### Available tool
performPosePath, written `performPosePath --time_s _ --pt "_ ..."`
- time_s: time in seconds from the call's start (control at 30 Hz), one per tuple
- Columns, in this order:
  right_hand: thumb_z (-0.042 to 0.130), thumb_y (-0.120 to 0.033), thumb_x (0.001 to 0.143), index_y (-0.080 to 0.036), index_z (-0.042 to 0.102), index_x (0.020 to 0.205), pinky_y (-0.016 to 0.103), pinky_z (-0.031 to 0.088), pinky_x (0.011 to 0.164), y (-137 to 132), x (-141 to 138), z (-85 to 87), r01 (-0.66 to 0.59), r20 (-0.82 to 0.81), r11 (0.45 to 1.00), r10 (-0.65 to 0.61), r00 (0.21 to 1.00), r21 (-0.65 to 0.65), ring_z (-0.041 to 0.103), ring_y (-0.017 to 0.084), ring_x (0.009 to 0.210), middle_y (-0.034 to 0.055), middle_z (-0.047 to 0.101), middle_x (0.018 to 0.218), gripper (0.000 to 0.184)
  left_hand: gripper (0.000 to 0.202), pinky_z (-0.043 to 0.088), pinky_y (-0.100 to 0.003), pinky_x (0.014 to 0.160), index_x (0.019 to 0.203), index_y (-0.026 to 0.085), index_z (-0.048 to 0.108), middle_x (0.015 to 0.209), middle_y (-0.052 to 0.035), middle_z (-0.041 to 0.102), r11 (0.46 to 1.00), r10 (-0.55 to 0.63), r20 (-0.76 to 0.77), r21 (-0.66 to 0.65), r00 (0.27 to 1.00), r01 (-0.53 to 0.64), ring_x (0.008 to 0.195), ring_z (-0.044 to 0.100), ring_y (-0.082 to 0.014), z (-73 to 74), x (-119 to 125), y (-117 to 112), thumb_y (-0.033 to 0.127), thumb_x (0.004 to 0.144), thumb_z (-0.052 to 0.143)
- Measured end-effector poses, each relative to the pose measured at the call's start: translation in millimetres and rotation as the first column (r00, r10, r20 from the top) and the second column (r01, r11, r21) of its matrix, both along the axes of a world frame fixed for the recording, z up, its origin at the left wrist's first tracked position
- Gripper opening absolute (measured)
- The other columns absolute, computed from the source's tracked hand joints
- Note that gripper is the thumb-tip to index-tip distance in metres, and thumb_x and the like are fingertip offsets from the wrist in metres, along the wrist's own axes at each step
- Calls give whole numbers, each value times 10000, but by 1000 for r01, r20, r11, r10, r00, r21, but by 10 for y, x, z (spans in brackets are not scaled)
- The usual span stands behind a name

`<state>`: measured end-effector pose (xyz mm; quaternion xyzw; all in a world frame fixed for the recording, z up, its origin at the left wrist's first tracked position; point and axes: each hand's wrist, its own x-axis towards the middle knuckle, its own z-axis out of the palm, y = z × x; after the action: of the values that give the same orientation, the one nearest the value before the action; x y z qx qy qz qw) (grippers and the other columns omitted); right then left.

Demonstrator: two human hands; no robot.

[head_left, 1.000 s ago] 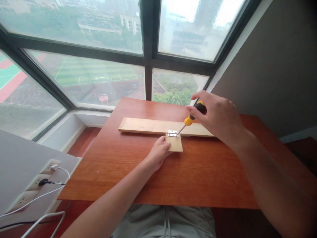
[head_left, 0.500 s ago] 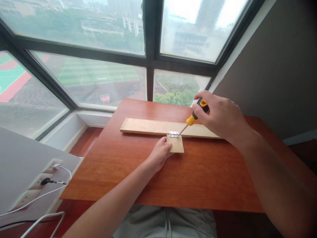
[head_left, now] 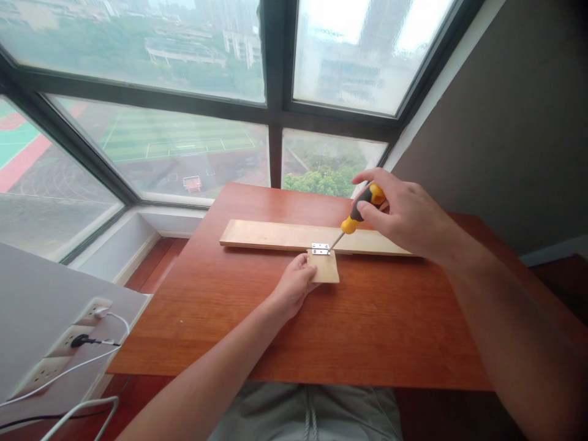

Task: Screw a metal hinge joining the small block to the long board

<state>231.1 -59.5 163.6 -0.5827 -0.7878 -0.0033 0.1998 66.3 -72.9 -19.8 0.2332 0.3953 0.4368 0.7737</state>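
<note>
A small square wooden piece (head_left: 324, 269) is pinched at its left edge by my left hand (head_left: 296, 283), thumb on top and fingers underneath. A silver hinge (head_left: 320, 248) joins its far edge to a long pale wooden board (head_left: 271, 234) lying across the table. My right hand (head_left: 404, 211) grips a yellow and black screwdriver (head_left: 361, 210) by its handle, tilted down to the left. The screwdriver's tip meets the right end of the hinge's near leaf. The screw under the tip is too small to make out.
The reddish-brown wooden table (head_left: 367, 331) stands against large windows (head_left: 184, 141). Sockets (head_left: 71, 340) with plugged-in cables are on the low wall at the left. A grey wall (head_left: 496, 135) rises on the right.
My right hand's fingers have shifted on the screwdriver and its handle looks turned. My left hand stays on the small piece. The whole view has moved slightly.
</note>
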Motion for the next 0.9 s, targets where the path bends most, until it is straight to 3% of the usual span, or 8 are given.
performPosePath --time_s 0.17,0.3,0.37,0.5,0.57,0.67,0.73,0.9 --pt "466 -530 919 -237 608 1157 342 398 600 33 17 -32 234 158 962 -254 954 138 621 265 671 79 692 774 402 202 589 -332 824 978 148 613 1024 -108 719 1000 -4 -12 -1 1000 4 887 705 -194 7 0 -4 76 790 636" --pt "427 -351 928 -241 569 1205 338 427 637 25 8 -34 105 47 993 -107 993 54 646 245 763 83 720 996 330 187 587 -304 802 997 143 602 1049 -115 715 1000 -10 -16 7 1000 10 891 701 -185 13 -4 -12 70 824 590" --pt "430 -308 918 -238 563 1223 336 431 642 7 -19 -34 65 31 997 -66 997 35 653 241 771 79 722 1011 340 190 583 -287 792 1008 143 597 1059 -115 712 1000 -10 -9 6 1000 10 888 699 -177 15 -5 -14 72 832 586" --pt "460 -471 936 -246 590 1220 352 404 600 -16 -70 -58 188 155 973 -208 966 133 652 286 709 84 718 865 385 199 579 -282 790 1011 147 594 1058 -114 712 1000 -10 -4 4 1000 10 882 698 -174 11 -8 -15 77 825 603" --pt "463 -470 937 -251 591 1227 361 421 618 -19 -71 -63 191 140 972 -209 968 137 660 289 742 87 725 928 385 200 579 -293 799 1004 148 597 1055 -113 712 1000 -11 -2 10 1000 11 887 698 -181 6 -11 -13 82 816 617" --pt "446 -304 925 -241 565 1274 353 467 692 -22 -53 -57 58 -1 996 -58 998 65 664 236 817 80 702 1139 375 200 579 -305 809 991 147 602 1046 -111 711 1000 -6 2 13 1000 6 885 696 -184 0 -12 -9 85 803 632" --pt "456 -260 912 -232 560 1291 333 476 711 -23 -49 -65 -22 -61 999 25 998 40 658 204 798 69 702 1130 394 205 580 -314 812 993 144 602 1047 -114 711 1000 -5 2 13 1000 5 883 696 -186 -2 -10 -6 83 800 633" --pt "510 -455 929 -242 622 1194 359 438 637 -16 -71 -138 154 75 969 -171 982 194 648 257 735 61 713 908 358 219 580 -319 812 1007 140 598 1050 -121 714 1000 -4 -6 12 1000 4 893 699 -196 -4 -8 -6 71 801 621"
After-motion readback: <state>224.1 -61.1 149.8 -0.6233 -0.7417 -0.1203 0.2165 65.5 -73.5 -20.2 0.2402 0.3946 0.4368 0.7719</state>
